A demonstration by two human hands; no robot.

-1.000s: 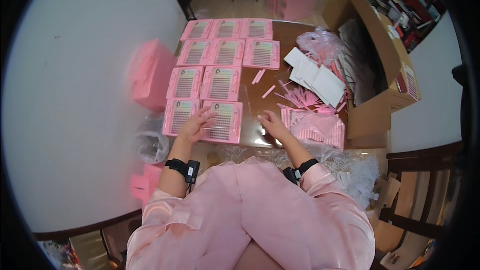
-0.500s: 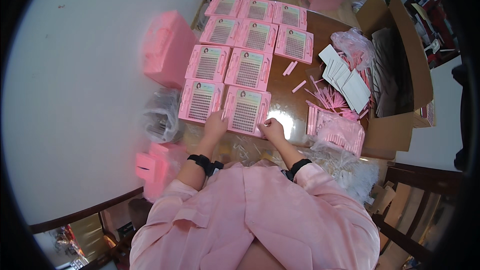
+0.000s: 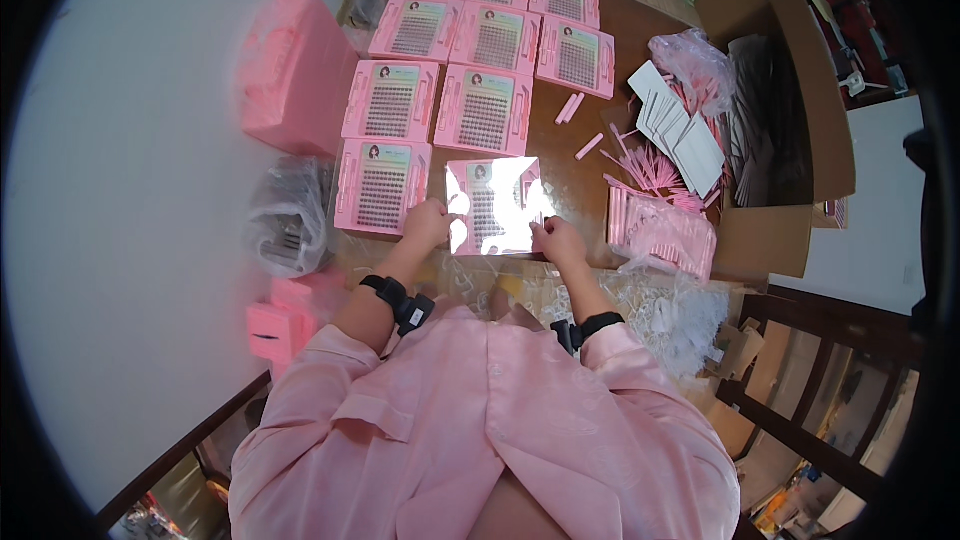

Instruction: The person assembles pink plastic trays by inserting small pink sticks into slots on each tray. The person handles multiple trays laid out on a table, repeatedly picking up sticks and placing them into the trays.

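Note:
A pink false-eyelash kit (image 3: 484, 220) with rows of dark lash clusters is between my two hands at the table's near edge. White glare covers much of its glossy front. My left hand (image 3: 428, 225) grips the kit's left edge with bent fingers. On the opposite edge, my right hand (image 3: 560, 243) pinches the lower right corner. Just left of my left hand lies a matching eyelash kit (image 3: 383, 188). Beyond my hands another kit (image 3: 485, 112) tops its column, with several more laid out in rows behind it.
Small pink tubes (image 3: 589, 147) lie right of the kits. Farther right are white cards (image 3: 680, 135), pink brushes (image 3: 655, 176) and a bag of pink tubes (image 3: 665, 232). An open cardboard box (image 3: 832, 110) stands at the right, a wrapped pink stack (image 3: 297, 70) by the left wall.
The kit between my hands has come away from the row behind and tilted, and its front now shines with glare. The view has shifted, moving the table contents up and left.

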